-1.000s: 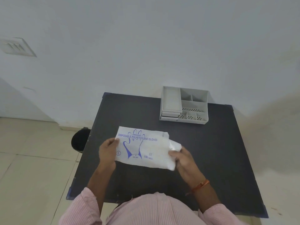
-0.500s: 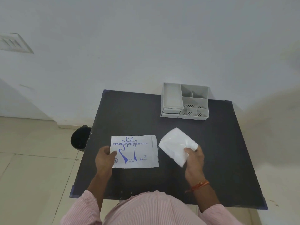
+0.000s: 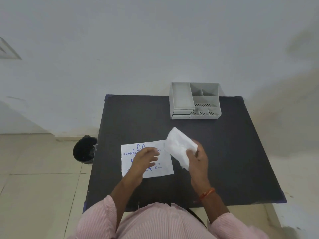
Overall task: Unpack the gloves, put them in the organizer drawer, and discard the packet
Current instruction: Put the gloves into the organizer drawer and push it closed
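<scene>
— Where are the gloves?

— The white stack of gloves [image 3: 179, 149] is up off the black bench [image 3: 233, 152], the right hand [image 3: 198, 159] clenched on its lower edge.

— And the packet?

— The packet [image 3: 164, 168] lies flat on the bench, the left hand [image 3: 144, 161] over it, fingers loose, grasping nothing. The grey organizer [image 3: 195, 100] sits at the far edge, the bin [image 3: 84, 150] on the floor.
</scene>
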